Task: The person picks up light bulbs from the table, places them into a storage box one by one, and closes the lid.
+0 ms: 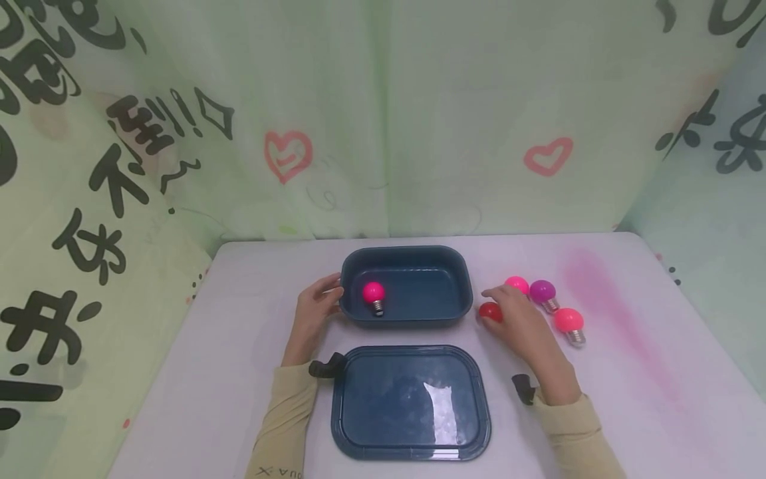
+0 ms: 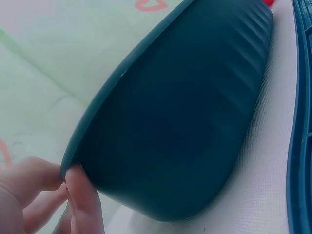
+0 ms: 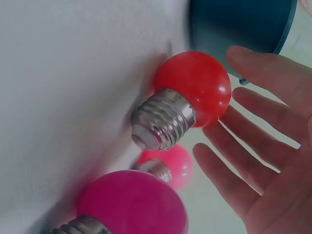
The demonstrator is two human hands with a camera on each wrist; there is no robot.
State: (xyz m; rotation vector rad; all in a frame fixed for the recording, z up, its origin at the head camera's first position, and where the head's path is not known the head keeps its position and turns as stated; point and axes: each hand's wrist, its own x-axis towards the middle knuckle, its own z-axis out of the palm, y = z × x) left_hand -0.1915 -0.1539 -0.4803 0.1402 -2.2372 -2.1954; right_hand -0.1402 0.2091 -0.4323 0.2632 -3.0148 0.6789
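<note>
At its left end, the dark blue plastic box is held by my left hand, with thumb and fingers pinching the rim. A pink light bulb lies inside the box on the left. My right hand reaches over a red light bulb just right of the box. In the right wrist view its fingers are spread and nearly straight beside the red bulb, not wrapped round it. Close behind the hand lie a purple bulb and pink bulbs.
The dark blue lid lies flat on the white table in front of the box, between the forearms. A light green curtain with hearts and black writing hangs behind the table and at both sides.
</note>
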